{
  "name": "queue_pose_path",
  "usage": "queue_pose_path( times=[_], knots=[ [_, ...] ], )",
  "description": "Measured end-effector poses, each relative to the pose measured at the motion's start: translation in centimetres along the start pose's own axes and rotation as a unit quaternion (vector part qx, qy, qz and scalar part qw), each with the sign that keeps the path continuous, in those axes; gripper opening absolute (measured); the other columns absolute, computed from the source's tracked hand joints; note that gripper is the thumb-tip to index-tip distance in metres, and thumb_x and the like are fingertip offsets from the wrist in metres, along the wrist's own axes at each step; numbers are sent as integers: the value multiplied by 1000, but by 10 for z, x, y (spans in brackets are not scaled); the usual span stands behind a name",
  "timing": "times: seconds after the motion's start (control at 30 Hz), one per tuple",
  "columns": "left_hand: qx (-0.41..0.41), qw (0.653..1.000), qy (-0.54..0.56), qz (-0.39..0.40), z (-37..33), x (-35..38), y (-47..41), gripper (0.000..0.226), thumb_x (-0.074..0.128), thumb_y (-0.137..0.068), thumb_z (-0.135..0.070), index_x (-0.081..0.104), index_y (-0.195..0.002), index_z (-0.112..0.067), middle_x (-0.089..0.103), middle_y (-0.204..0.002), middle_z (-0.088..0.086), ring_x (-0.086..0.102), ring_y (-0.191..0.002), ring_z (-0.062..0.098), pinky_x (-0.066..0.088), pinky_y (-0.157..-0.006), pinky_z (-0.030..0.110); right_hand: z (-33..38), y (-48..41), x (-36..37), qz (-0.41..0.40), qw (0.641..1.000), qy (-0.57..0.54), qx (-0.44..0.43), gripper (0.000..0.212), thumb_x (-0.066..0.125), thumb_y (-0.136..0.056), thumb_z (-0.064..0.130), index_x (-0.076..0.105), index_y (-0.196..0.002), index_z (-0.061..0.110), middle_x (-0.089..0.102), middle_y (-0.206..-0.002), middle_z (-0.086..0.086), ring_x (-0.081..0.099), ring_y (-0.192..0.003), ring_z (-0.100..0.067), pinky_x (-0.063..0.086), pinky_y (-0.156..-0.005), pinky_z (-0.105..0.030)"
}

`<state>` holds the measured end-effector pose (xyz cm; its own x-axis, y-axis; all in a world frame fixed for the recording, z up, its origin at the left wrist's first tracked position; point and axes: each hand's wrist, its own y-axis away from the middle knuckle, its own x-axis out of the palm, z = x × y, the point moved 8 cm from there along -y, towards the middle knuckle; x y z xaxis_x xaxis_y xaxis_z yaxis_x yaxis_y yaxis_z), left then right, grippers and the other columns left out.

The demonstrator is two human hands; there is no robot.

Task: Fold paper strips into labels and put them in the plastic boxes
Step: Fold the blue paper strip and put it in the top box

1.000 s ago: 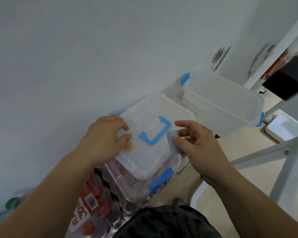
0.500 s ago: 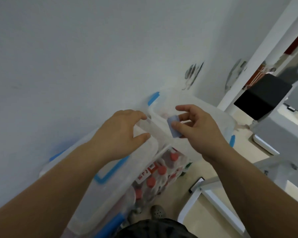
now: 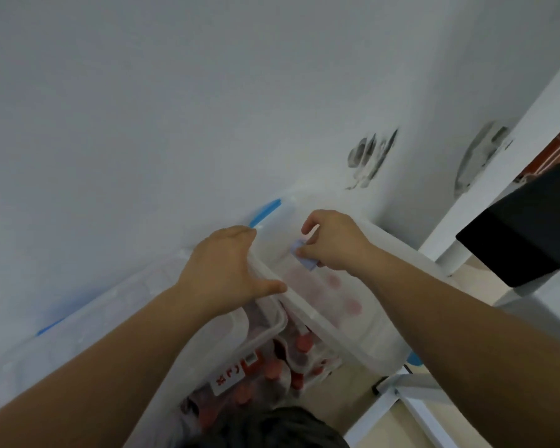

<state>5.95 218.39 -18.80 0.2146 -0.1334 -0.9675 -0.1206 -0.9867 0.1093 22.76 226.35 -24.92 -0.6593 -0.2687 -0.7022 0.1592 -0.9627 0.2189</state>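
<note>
Two clear plastic boxes with blue clips stand against the white wall on a pack of red-capped bottles. My left hand [image 3: 230, 270] grips the raised edge of the near box's lid [image 3: 117, 324], lifting it. My right hand [image 3: 332, 240] pinches a small folded pale-blue paper label [image 3: 304, 258] between thumb and fingers, held over the open far box [image 3: 362, 321]. A blue clip [image 3: 265, 212] of the far box shows beside the wall.
A shrink-wrapped pack of red-capped bottles [image 3: 272, 370] lies under the boxes. A black chair seat [image 3: 524, 227] and white metal frame legs [image 3: 401, 399] stand to the right. The white wall is close behind the boxes.
My left hand has swung the near box's lid up and left. My right hand has carried the blue label forward, from the lid's handle to above the far box.
</note>
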Motion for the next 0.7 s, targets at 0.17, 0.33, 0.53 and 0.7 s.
queue_pose_path(
  times=[0.17,0.33,0.53,0.7],
  knots=[
    [-24,999,27,29,9,4,-17,109,78,-56,-73,41,-148,-26,44,-152,-7,43,-137,14,34,-115,32,-10,-23,31,54,998,7,31,37,86,-72,37,73,-89,6,76,-76,-9,75,-70,-22,63,-76,-40],
    [-5,998,49,42,10,9,-27,112,84,-56,-63,36,-151,-26,37,-157,-10,35,-142,9,23,-117,25,-33,-24,73,111,991,-27,69,38,87,-67,41,76,-64,4,75,-63,-10,75,-68,-26,63,-74,-44],
    [0,996,83,28,16,12,-30,111,87,-54,-60,39,-149,-28,39,-155,-12,36,-141,5,22,-116,21,-35,-21,86,100,988,-67,94,37,83,-71,40,77,-64,4,75,-64,-8,73,-66,-23,62,-77,-40],
    [-1,996,87,24,17,14,-31,112,85,-53,-63,39,-149,-30,39,-154,-15,36,-140,4,27,-120,31,-27,-18,88,102,991,-33,74,31,80,-78,38,78,-74,8,77,-80,-10,72,-79,-25,58,-84,-40]
  ],
)
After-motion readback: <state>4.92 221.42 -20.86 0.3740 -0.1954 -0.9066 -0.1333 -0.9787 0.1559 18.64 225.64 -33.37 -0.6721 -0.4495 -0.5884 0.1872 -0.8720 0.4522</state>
